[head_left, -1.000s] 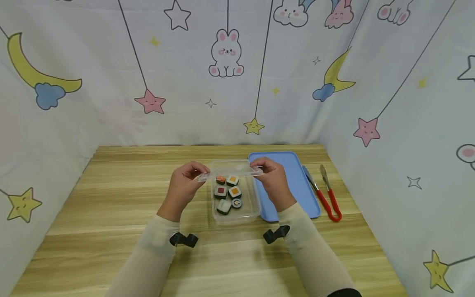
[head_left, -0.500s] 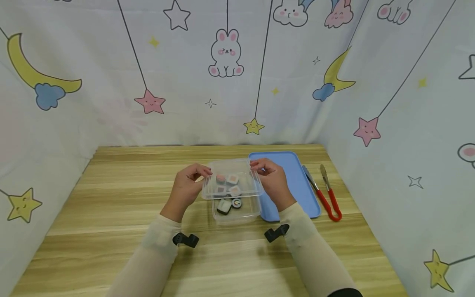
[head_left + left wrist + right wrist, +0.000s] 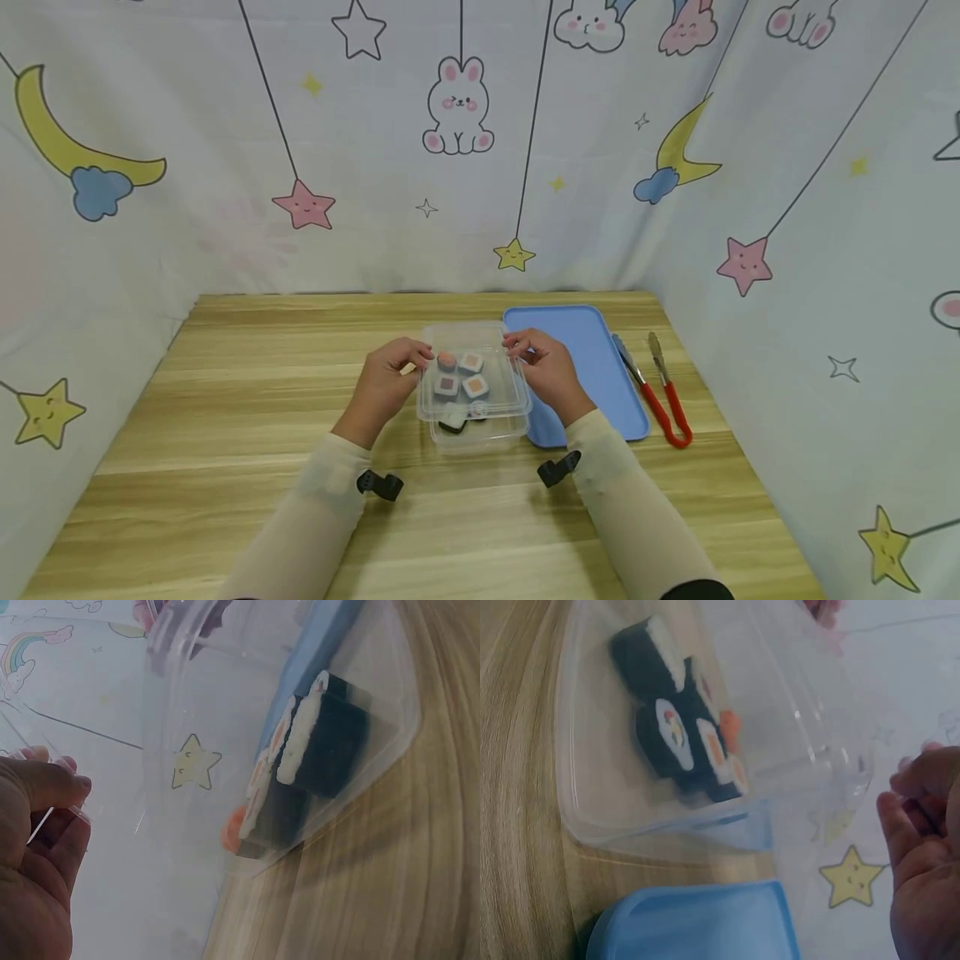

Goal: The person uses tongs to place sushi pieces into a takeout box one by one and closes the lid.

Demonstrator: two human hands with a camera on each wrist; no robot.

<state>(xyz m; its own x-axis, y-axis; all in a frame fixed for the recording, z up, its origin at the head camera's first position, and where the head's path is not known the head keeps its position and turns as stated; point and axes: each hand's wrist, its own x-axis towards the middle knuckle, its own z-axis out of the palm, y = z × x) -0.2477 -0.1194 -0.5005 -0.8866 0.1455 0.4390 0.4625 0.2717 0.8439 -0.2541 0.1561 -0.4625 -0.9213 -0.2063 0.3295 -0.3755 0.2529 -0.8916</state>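
A clear plastic lid (image 3: pixel 472 400) slants over a clear plastic box (image 3: pixel 480 444), its front edge just short of the box's front rim. Several sushi pieces (image 3: pixel 322 742) sit inside the box, most showing through the lid in the head view. My left hand (image 3: pixel 390 379) pinches the lid's left side; thumb and fingers grip its thin edge in the left wrist view. At the opposite side, my right hand (image 3: pixel 547 367) pinches the lid with thumb and fingertips close together. In the right wrist view, the right hand's fingertips (image 3: pixel 896 814) lie beyond the box's wall.
A blue tray (image 3: pixel 592 367) lies right beside the box, partly behind the right hand. Farther right are metal tongs (image 3: pixel 678 408) with red handles. The wooden table (image 3: pixel 247 400) backs onto a white patterned curtain (image 3: pixel 375 125).
The lid has swung from nearly edge-on to lying over most of the sushi, its front edge coming toward me. Both hands stay at its sides, the left shifting slightly right.
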